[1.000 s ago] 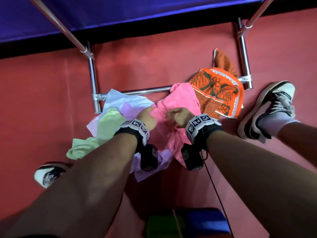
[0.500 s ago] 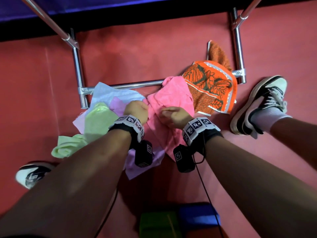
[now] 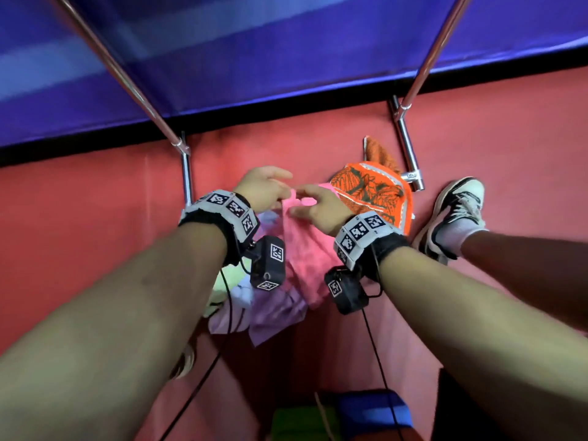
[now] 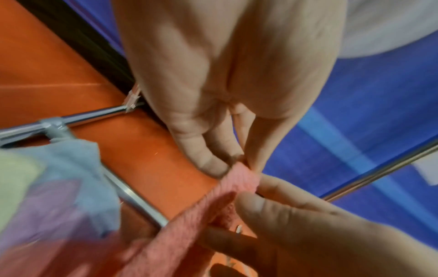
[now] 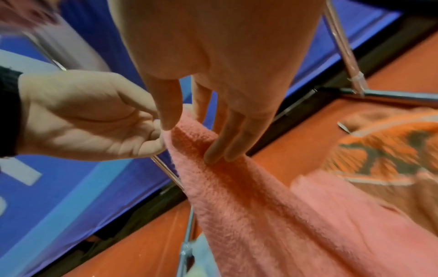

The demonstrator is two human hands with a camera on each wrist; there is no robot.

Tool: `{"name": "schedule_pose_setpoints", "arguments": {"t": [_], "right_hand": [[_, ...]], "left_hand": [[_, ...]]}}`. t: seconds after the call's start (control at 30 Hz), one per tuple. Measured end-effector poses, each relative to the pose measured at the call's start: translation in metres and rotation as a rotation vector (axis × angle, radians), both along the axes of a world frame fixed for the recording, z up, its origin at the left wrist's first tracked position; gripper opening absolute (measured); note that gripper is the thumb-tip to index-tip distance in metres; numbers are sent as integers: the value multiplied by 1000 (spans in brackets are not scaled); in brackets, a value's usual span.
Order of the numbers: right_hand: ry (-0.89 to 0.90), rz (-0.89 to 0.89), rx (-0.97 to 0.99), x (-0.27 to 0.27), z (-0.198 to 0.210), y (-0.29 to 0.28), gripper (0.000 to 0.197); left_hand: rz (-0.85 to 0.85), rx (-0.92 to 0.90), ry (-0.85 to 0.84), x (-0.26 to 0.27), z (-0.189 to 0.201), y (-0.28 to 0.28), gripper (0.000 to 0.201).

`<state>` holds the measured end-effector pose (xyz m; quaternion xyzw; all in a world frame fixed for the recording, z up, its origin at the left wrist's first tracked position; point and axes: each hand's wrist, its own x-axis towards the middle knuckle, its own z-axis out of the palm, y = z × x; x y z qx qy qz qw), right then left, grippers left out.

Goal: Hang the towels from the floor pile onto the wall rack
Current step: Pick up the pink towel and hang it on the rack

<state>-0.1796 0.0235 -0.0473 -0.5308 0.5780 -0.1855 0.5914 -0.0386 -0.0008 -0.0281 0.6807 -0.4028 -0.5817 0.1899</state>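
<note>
Towel work, pick-up stage: pink towel (image 3: 302, 249) pinched at one top edge by both hands, its body trailing down onto the pile on the red floor (image 3: 79, 233). Left hand (image 3: 261, 186) nips the edge between thumb and fingertips; right hand (image 3: 318, 208) pinches the same edge right beside it, thumb under, fingers over. Hands sit close together, probably to find a corner before spreading the cloth wide. Lilac towel (image 3: 273, 310) and pale green towel (image 3: 222, 281) lie under the pink one; orange patterned towel (image 3: 372, 192) lies just right of it, against the chrome rack frame (image 3: 410, 160). Nothing hung in view yet
</note>
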Motion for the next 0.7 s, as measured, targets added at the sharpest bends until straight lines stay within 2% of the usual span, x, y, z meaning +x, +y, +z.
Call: {"name": "schedule_pose_setpoints", "arguments": {"t": [0.1, 0.13, 0.2, 0.37, 0.43, 0.53, 0.63, 0.7], "right_hand": [[-42, 20, -175, -1, 60, -3, 55], [-57, 35, -223, 0, 79, -3, 47], [-34, 71, -318, 1, 118, -1, 15], [28, 0, -515, -1, 204, 10, 14], [32, 31, -582, 0, 239, 17, 15], [45, 26, -687, 5, 285, 28, 32], [23, -37, -761, 10, 323, 37, 21], [-95, -116, -764, 12, 345, 42, 18]], "left_hand": [[-37, -155, -3, -1, 69, 4, 30], [-49, -206, -8, -2, 92, 7, 29], [-43, -279, 0, -4, 137, 16, 27], [-27, -522, -33, -4, 235, 40, 27], [-25, -601, -11, -1, 262, 51, 27], [23, -705, -14, 4, 295, 66, 21], [29, -731, 10, 11, 317, 84, 26], [-44, -742, -21, 17, 327, 100, 31]]}}
